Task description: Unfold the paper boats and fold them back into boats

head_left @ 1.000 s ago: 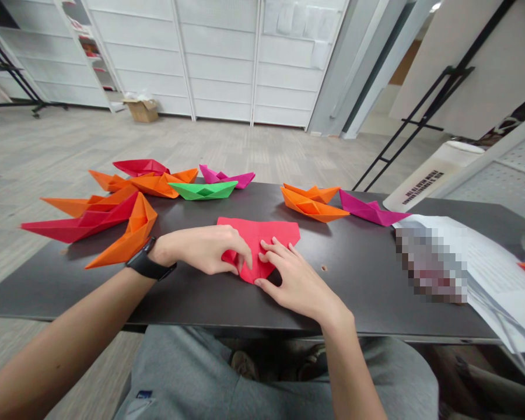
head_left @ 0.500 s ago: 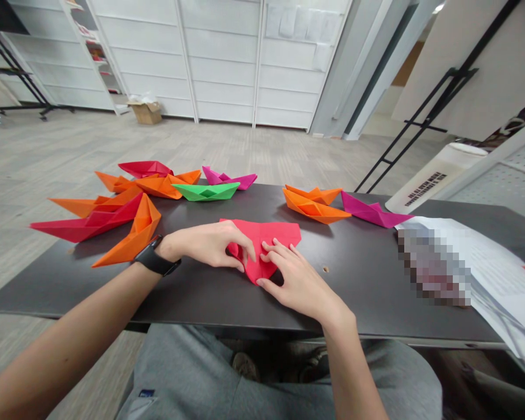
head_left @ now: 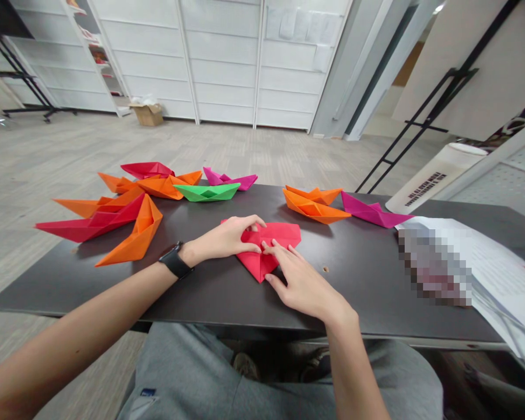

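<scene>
Sliding up to the far left edge of the red paper [head_left: 282, 236], the left hand [head_left: 225, 239] is curling its fingers over the fold, while the right hand [head_left: 304, 283] is staying spread and pressing on the paper's near side. The paper is lying flat on the counter [head_left: 354, 286]. Beyond the paper, a green boat [head_left: 207, 192] is sitting, with an orange boat [head_left: 315, 206] and a magenta boat [head_left: 374, 213] off to its right.

A black wristwatch [head_left: 175, 262] and grey sweatpants [head_left: 280, 373] with a small blue tag [head_left: 147, 393] are worn.
</scene>
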A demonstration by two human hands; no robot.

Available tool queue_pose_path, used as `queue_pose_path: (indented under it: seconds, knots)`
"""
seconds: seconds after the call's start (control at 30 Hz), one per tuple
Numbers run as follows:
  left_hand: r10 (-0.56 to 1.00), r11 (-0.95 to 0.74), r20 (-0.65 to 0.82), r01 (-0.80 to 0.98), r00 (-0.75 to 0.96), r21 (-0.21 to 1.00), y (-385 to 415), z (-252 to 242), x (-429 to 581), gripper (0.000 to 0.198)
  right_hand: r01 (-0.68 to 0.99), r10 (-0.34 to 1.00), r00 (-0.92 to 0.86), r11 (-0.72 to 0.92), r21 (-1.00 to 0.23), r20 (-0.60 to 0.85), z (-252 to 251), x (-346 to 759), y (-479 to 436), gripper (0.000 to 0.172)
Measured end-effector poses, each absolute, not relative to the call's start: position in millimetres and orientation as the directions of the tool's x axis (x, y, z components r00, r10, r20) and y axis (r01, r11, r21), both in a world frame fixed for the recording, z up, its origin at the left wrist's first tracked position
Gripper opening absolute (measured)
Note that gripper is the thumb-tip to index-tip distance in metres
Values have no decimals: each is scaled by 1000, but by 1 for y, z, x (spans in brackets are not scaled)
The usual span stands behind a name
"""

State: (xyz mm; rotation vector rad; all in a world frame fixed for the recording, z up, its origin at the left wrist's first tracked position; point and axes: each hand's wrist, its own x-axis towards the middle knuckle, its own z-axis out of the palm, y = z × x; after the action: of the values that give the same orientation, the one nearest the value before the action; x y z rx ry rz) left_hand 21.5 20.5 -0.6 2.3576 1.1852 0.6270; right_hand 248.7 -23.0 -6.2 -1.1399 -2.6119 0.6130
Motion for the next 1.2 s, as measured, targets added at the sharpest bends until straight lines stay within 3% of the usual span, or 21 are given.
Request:
queue_pose_path:
  seconds: [0.13,0.23,0.33,0.4,0.57,0.8,0.87,0.97,1.13,1.2]
  knots:
    - [802,-586,196,675,565,449,23,-8,22,37,637,739,-671,616,-464,60,-5,249,-22,47]
    - [767,-642,238,708,596,295,23,-5,19,26,632,741,-669,613,-474,65,-6,249,-22,42]
    - [659,-751,202,645,724,138,22,4,13,23,631,741,-668,616,-472,74,-8,249,-20,36]
    - [597,-802,144,590,789,95,21,9,6,27,630,739,-669,623,-463,84,-10,248,-18,33]
    - [588,-808,63,581,807,102,23,9,-5,34,632,736,-664,645,-430,128,-11,249,-16,32]
    - [562,-824,102,545,821,153,18,3,5,30,668,770,-624,613,-422,133,-8,260,-15,31]
    - [580,-810,110,558,807,180,17,2,10,28,714,806,-576,577,-397,136,-8,262,-13,37]
    - [621,-782,146,594,770,189,19,-2,13,24,777,847,-514,527,-344,137,-10,262,-10,60]
    - [748,-663,219,719,627,208,23,-10,12,66,809,872,-476,485,-334,113,-10,262,-9,83]
    - [749,-662,211,720,628,209,23,-9,12,68,803,869,-477,493,-335,133,-9,263,-10,82]
